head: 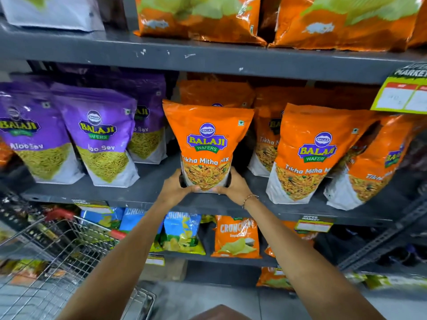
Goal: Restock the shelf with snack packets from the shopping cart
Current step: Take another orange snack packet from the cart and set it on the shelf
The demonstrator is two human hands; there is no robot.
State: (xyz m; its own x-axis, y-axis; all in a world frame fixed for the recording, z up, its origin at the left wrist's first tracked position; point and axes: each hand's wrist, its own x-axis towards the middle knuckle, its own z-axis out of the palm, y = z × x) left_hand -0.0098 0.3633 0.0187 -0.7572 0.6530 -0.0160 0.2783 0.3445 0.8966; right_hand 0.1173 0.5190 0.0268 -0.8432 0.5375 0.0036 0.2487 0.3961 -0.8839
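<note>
An orange Tikha Mitha Mix packet (206,144) stands upright at the front of the dark middle shelf (147,181). My left hand (176,188) grips its bottom left corner and my right hand (233,187) grips its bottom right corner. More orange Tikha Mitha Mix packets (305,155) stand to its right and behind it. Purple Aloo Sev packets (101,135) stand to its left. The wire shopping cart (53,255) is at the lower left, below my left arm.
Orange chip bags (201,19) fill the upper shelf. Blue and orange Crunchex bags (235,236) sit on the lower shelf. A yellow price tag (402,93) hangs from the upper shelf edge at the right. A slotted metal upright (379,236) slants at lower right.
</note>
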